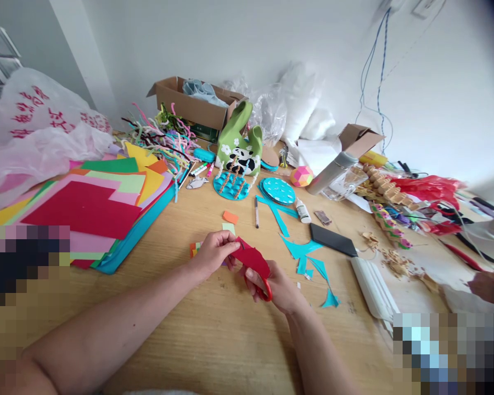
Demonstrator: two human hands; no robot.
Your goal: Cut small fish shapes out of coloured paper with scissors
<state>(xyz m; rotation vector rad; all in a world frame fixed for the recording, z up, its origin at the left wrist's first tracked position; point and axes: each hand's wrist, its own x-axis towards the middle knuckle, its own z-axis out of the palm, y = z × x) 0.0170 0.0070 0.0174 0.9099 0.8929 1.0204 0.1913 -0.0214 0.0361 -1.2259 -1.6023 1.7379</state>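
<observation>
Between my fingers and thumb, my left hand (218, 252) pinches the left end of a small dark red sheet of craft foam or felt (253, 259). My right hand (278, 285) is closed around the handles of red-handled scissors (265, 291). The sheet covers the blades, so I cannot see how far they are apart. Just beyond my left hand lie an orange piece (230, 217) and a pale green piece (228, 228). A small stack of coloured pieces (195, 250) is partly hidden behind that hand.
Coloured sheets (86, 203) are piled at left. Turquoise scraps (300, 247), a pen (256, 213), a glue bottle (302, 211) and a black phone-like slab (332, 240) lie to the right. Behind stand a green panda bag (239, 148) and a grey flask (333, 173). Another person's hand (492, 282) shows far right.
</observation>
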